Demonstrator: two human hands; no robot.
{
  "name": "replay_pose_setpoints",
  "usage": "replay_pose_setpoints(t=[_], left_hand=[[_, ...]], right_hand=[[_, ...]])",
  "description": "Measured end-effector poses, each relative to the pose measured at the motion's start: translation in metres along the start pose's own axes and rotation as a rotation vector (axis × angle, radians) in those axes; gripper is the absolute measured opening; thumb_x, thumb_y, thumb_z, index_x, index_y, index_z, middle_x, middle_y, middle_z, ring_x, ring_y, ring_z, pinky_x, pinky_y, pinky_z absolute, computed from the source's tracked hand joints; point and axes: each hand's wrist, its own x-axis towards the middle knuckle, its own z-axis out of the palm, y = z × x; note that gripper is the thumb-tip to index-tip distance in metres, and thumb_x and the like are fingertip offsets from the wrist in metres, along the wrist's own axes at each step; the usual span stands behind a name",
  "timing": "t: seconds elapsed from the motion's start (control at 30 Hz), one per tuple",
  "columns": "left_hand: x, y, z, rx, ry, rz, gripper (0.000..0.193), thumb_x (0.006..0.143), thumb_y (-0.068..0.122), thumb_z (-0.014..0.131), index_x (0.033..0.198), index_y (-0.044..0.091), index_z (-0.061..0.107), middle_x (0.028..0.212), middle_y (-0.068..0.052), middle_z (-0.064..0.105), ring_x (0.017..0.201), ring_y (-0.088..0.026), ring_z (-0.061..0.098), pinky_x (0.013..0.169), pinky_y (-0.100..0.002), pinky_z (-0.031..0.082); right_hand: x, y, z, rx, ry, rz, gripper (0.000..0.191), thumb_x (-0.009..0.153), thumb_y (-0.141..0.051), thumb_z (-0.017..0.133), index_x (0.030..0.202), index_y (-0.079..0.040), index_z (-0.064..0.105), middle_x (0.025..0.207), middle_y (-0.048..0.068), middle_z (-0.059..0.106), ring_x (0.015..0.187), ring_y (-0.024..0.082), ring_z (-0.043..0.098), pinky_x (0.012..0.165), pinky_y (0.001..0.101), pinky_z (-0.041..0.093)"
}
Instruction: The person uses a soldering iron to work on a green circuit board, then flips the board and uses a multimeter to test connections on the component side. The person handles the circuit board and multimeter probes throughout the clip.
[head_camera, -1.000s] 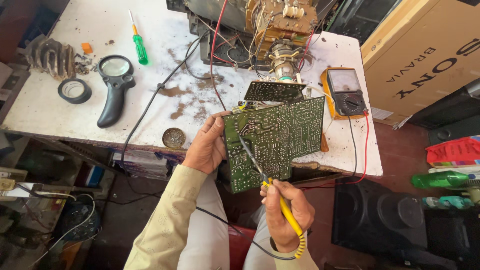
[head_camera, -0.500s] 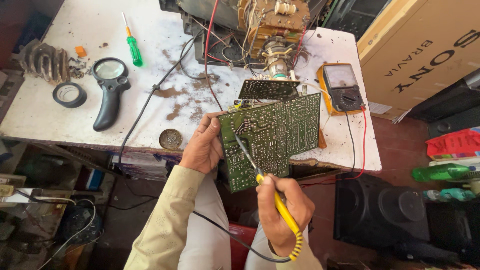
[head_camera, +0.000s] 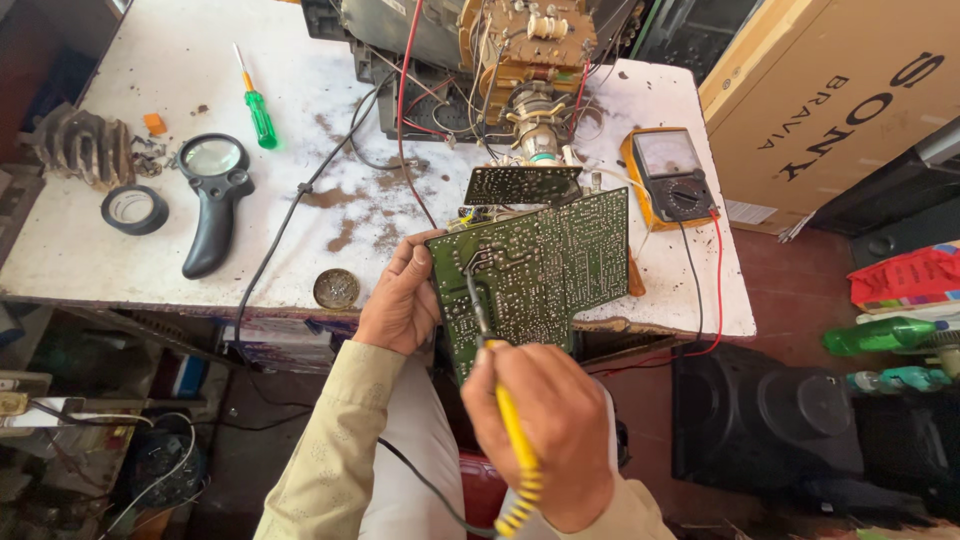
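Observation:
My left hand (head_camera: 400, 305) grips the left edge of a green circuit board (head_camera: 545, 265), held tilted with its solder side up over the front edge of the white table (head_camera: 120, 250). My right hand (head_camera: 555, 425) is closed around the yellow handle of a soldering iron (head_camera: 505, 400). The iron's metal tip rests on the upper left part of the board. A smaller dark board (head_camera: 522, 184) sticks up just behind the green one, wired to an opened television chassis (head_camera: 500, 60) at the back of the table.
On the table lie a black magnifying glass (head_camera: 210, 200), a roll of black tape (head_camera: 134, 209), a green screwdriver (head_camera: 258, 105), a round tin (head_camera: 336, 288) and a yellow analogue multimeter (head_camera: 672, 176). A cardboard box (head_camera: 830, 100) stands to the right; black speakers (head_camera: 770, 420) sit below.
The view has moved closer and shifted slightly. The soldering iron tip has stayed on the upper left of the board, and both hands keep their grip.

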Motion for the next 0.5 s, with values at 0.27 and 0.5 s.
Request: replay_pose_setpoints(t=[0.27,0.5], left_hand=[[0.000,0.000,0.000,0.022,-0.004,0.004,0.039,0.105,0.026,0.060,0.135,0.004,0.050,0.128,-0.015,0.065,0.115,-0.026,0.066,0.092,-0.044,0.060],[0.000,-0.001,-0.003,0.015,-0.006,0.000,0.038,0.105,0.026,0.060,0.135,0.004,0.050,0.127,-0.014,0.065,0.113,-0.025,0.067,0.090,-0.042,0.060]], right_hand=[[-0.129,0.149,-0.007,0.986,0.642,0.855,0.014,0.100,-0.015,0.065,0.089,-0.006,0.062,0.074,0.008,0.067,0.060,0.013,0.059,0.050,0.0235,0.049],[-0.225,0.270,0.013,1.863,1.058,1.036,0.022,0.107,-0.024,0.066,0.099,-0.004,0.062,0.081,0.004,0.059,0.069,0.009,0.052,0.056,0.0163,0.048]])
